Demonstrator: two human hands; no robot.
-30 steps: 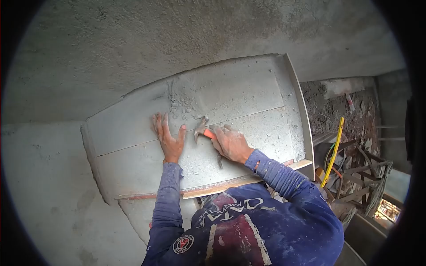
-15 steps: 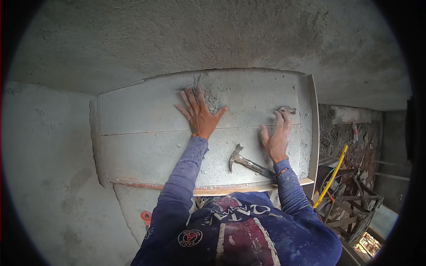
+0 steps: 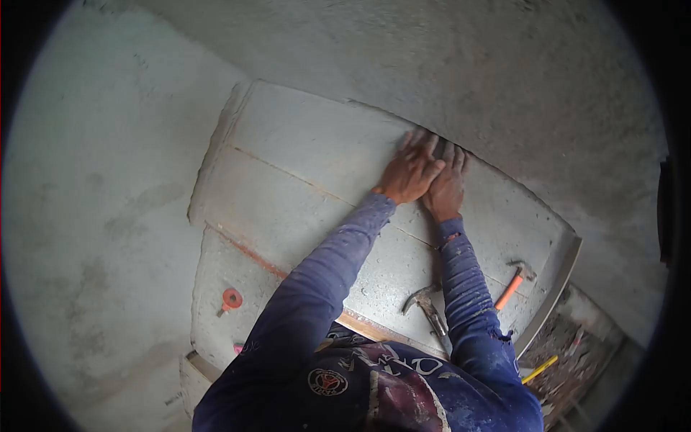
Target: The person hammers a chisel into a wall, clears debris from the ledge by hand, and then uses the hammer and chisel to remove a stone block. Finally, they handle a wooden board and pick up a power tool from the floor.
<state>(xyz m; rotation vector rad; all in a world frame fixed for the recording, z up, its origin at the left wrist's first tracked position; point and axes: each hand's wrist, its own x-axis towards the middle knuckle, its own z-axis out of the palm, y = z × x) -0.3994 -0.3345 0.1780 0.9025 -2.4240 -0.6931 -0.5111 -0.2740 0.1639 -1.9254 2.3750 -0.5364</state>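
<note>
The left hand (image 3: 410, 171) and right hand (image 3: 446, 189) lie flat and open, gripping nothing. They touch side by side at the far edge of the slab (image 3: 302, 165), where it meets the wall (image 3: 504, 79). The step in hand looks like pressing or feeling along that joint. Any tool work would call for reaching to the claw hammer (image 3: 426, 306) at the near edge or the orange hammer (image 3: 512, 283) near the right edge.
</note>
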